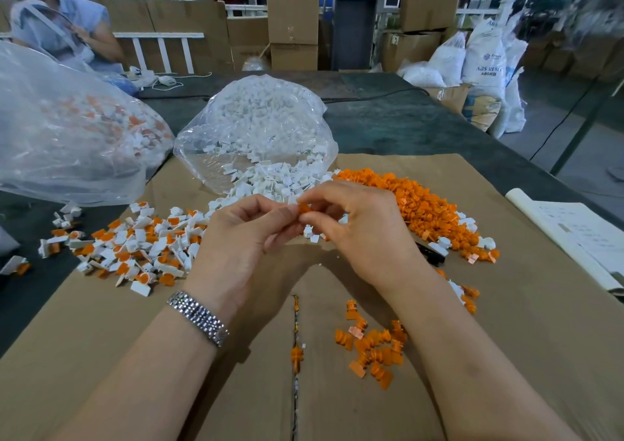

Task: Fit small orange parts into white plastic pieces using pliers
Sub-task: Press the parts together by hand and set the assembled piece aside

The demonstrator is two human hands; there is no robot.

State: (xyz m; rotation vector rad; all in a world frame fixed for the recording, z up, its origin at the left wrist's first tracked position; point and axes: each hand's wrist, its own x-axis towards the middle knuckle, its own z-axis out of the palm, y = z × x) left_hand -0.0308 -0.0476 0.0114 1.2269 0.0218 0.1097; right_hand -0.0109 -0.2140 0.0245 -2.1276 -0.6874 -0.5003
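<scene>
A warehouse floor with stacked cartons and white sacks lies behind a dark worktop [405,126] covered at its near edge by flattened brown cardboard [506,339]. Over the middle of the cardboard, the right hand [361,234] pinches a small orange part [304,208] between thumb and forefinger. The left hand [243,238], a metal watch band [199,317] on its wrist, meets it with curled fingers closed on something at the same spot; what it holds is hidden.

Just beyond the hands, loose white pieces [270,178] spill from an open clear bag [256,129]. A heap of orange parts [418,204] lies toward the right edge, a smaller scatter [374,346] near the front. Assembled white-and-orange pieces [141,248] spread toward the left edge, beside a large clear bag [67,126] holding more. A black tool [430,254], partly hidden, lies by the right wrist. Papers [574,234] rest at the right edge. Another person [67,25] sits at the far left corner.
</scene>
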